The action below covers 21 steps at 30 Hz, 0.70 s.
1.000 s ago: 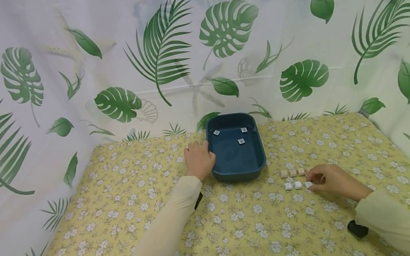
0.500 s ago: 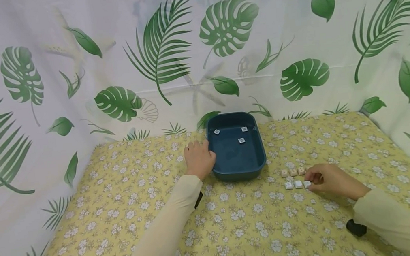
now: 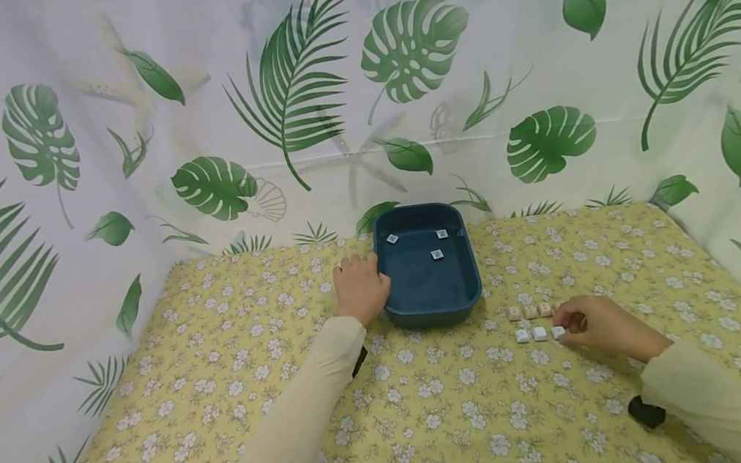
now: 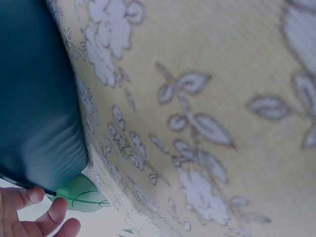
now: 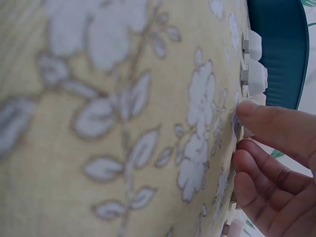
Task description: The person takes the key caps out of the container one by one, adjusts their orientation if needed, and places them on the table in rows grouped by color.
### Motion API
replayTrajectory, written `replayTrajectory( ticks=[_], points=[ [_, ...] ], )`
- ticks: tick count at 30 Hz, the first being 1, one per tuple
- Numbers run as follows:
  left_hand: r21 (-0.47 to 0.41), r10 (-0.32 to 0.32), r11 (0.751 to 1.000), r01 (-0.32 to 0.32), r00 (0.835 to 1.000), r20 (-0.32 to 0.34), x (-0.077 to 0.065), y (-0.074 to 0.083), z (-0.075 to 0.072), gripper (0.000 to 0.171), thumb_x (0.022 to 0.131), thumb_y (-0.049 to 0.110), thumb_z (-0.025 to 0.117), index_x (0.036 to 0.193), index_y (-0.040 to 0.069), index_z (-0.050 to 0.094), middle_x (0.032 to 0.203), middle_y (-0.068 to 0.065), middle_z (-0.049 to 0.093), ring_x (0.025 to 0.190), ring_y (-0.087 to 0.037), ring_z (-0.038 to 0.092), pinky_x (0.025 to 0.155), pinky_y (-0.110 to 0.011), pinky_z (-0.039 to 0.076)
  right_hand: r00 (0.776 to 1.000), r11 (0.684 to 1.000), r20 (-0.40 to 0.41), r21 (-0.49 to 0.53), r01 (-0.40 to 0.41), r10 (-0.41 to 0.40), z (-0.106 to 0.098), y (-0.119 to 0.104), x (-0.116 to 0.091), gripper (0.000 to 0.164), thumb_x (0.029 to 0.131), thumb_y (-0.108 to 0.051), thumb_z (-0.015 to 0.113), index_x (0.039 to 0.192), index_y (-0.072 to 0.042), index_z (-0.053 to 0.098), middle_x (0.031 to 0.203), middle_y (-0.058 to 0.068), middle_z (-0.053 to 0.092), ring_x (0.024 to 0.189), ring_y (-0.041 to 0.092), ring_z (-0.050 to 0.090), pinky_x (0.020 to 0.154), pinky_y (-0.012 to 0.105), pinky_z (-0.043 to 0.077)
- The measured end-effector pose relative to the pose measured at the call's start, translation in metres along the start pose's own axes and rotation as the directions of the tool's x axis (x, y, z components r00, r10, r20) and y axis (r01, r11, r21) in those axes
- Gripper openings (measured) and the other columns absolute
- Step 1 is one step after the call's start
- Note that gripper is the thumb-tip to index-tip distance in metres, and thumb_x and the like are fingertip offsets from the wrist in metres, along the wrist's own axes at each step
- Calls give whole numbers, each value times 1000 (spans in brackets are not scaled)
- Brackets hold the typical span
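My left hand [image 3: 361, 287] is at the left side of a dark blue tray [image 3: 434, 321], holding its rim with thumb and forefinger; the other fingers are bent loosely beside it in the left wrist view. To the right of the tray, my right hand [image 3: 597, 325] pinches a small white keycap-like block [image 3: 557, 332] at the right end of a short row. Two similar white blocks [image 3: 540, 333] stand to its left. Behind them runs a row of beige blocks [image 3: 530, 312], its right end partly covered by my fingers. The right wrist view shows white blocks [image 5: 256, 76] with grey undersides.
Inside the tray lie three small white squares with dark print, one [image 3: 436, 254] nearer its middle. A yellow floral cloth [image 3: 426, 418] covers the table. A leaf-patterned curtain [image 3: 333, 102] hangs behind the tray and along both sides.
The right hand shifts slightly left, then slightly right again, with the white block at its fingertips. The left hand and the tray keep their places.
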<state>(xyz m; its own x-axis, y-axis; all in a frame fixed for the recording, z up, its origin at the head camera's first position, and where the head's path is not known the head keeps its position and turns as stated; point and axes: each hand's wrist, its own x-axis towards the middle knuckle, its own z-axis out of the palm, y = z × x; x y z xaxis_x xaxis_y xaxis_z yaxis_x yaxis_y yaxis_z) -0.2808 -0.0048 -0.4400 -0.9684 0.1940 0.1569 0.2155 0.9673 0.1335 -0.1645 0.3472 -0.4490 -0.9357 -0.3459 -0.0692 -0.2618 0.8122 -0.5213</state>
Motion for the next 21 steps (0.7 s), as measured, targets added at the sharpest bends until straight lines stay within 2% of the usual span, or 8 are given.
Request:
replayTrajectory(
  ticks=[13, 17, 21],
  points=[
    [-6, -9, 1000, 9, 1000, 14, -1, 2, -1, 33, 96, 27, 43, 124, 13, 53, 114, -14, 58, 106, -31, 53, 91, -46, 42, 1000, 1000, 8, -1, -27, 27, -7, -3, -4, 22, 79, -14, 73, 98, -7, 66, 87, 0, 64, 72, 4, 55, 62, 24, 48],
    [-11, -6, 1000, 6, 1000, 8, -1, 1, -1, 33, 95, 26, 43, 123, 13, 54, 112, -14, 58, 104, -31, 53, 90, -46, 42, 1000, 1000, 5, -31, -6, 6, -27, -7, -2, 23, 79, -15, 72, 100, -7, 66, 87, 1, 64, 72, 2, 55, 63, 23, 49],
    [-17, -7, 1000, 7, 1000, 11, -1, 1, -1, 33, 95, 26, 44, 124, 13, 54, 113, -14, 58, 105, -32, 53, 91, -47, 42, 999, 998, 14, -50, 42, -41, -61, -17, 6, 27, 79, -15, 73, 103, -6, 66, 90, 4, 65, 72, 0, 57, 64, 22, 50]
  ],
)
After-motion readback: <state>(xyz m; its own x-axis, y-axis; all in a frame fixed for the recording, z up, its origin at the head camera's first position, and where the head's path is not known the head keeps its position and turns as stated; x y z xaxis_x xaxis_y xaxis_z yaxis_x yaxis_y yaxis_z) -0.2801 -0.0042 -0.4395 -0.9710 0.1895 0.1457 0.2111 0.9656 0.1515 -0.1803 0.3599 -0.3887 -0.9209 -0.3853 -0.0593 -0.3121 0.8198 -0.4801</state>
